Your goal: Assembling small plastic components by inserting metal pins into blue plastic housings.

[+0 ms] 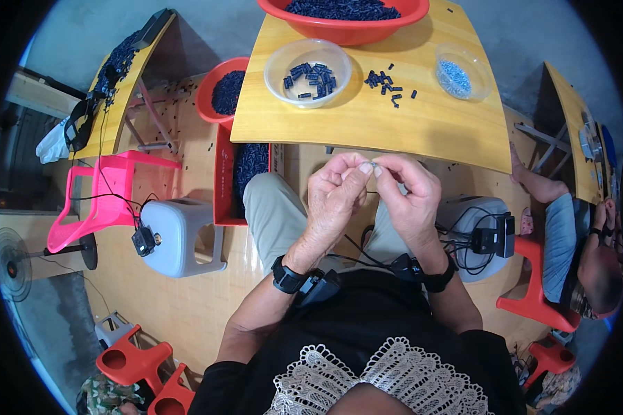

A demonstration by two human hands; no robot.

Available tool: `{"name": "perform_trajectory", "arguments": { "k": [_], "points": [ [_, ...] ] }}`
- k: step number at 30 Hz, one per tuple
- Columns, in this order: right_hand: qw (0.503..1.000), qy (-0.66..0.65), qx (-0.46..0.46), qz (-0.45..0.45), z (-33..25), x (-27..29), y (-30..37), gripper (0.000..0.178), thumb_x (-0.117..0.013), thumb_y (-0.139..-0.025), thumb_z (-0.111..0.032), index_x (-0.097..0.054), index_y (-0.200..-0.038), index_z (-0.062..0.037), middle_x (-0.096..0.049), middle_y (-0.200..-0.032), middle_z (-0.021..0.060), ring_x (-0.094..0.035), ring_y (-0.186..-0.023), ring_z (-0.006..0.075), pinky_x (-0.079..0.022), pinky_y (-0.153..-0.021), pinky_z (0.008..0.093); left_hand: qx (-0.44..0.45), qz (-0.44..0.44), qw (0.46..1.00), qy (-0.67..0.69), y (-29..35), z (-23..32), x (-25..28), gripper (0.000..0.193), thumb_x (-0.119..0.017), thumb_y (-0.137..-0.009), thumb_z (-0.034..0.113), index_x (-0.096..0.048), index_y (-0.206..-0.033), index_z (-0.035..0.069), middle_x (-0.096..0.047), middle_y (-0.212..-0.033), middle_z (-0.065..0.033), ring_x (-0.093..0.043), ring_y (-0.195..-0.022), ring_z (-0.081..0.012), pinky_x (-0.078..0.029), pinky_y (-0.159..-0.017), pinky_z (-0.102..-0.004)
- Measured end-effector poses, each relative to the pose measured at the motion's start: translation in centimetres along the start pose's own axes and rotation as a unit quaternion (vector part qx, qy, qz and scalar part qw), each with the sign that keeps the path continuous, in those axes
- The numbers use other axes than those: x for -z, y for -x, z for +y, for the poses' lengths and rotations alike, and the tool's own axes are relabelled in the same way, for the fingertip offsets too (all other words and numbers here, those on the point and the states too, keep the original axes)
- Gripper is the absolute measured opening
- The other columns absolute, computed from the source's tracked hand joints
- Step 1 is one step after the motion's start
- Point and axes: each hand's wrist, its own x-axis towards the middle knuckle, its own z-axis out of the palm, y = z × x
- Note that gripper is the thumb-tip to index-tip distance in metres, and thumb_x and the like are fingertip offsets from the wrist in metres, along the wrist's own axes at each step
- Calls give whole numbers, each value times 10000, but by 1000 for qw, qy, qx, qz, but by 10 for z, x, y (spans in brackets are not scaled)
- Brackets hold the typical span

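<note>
Just off the table's near edge, my left hand (pixel 339 190) and my right hand (pixel 410 194) meet fingertip to fingertip, both closed in a pinch. Between the right thumb and forefinger shows a tiny bluish piece (pixel 374 164). Whatever the left fingertips hold is mostly hidden by the thumb. On the yellow table (pixel 367 128) ahead lie loose small black cylindrical parts (pixel 383 81). A clear round tub (pixel 273 76) to their left contains more of these. A smaller clear bowl (pixel 481 86) at the right has many tiny light-blue pieces (pixel 454 79) in it.
A red basin (pixel 346 29) heaped with black parts stands at the table's far edge. Left of the table are another red basin (pixel 205 97) and a red box (pixel 223 187). Grey stools (pixel 180 242) flank me. At the right, another person (pixel 561 242) sits by a second table.
</note>
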Motion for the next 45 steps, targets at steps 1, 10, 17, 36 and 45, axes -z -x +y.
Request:
{"name": "perform_trajectory", "arguments": {
  "k": [1,10,17,36,45],
  "points": [
    [1000,-1,0,0,1,0,0,74,-621,-805,22,-627,-879,23,-623,-715,66,-562,-593,114,-460,-550,253,0,0,1000,-1,0,0,0,108,-586,-908,158,-572,-942,56,-418,-572,80,-294,-447,0,-209,-405,-171],
    [990,87,115,3,4,4,-1,165,-631,-707,92,-598,-843,5,-619,-770,116,-605,-661,238,-484,-581,306,80,-12,992,94,1,0,4,88,-600,-900,140,-580,-911,55,-403,-535,72,-295,-407,-17,-193,-370,-186],
    [994,59,93,-13,4,7,0,177,-633,-710,105,-614,-852,1,-629,-797,115,-617,-694,227,-493,-603,288,61,17,997,54,6,6,2,80,-648,-853,72,-629,-900,11,-484,-558,60,-326,-411,-5,-210,-370,-178],
    [997,21,40,-55,0,8,2,155,-617,-751,97,-633,-863,-10,-640,-840,87,-611,-701,150,-491,-618,249,32,26,999,-3,3,-1,9,91,-629,-795,1,-622,-884,18,-530,-600,38,-355,-435,2,-229,-389,-158],
    [995,68,41,-59,-1,11,3,119,-633,-762,61,-627,-860,-5,-646,-831,98,-617,-685,172,-489,-586,263,33,43,998,-9,4,-1,8,90,-626,-804,12,-618,-894,11,-483,-572,59,-335,-422,1,-226,-384,-162]
  ]
}}
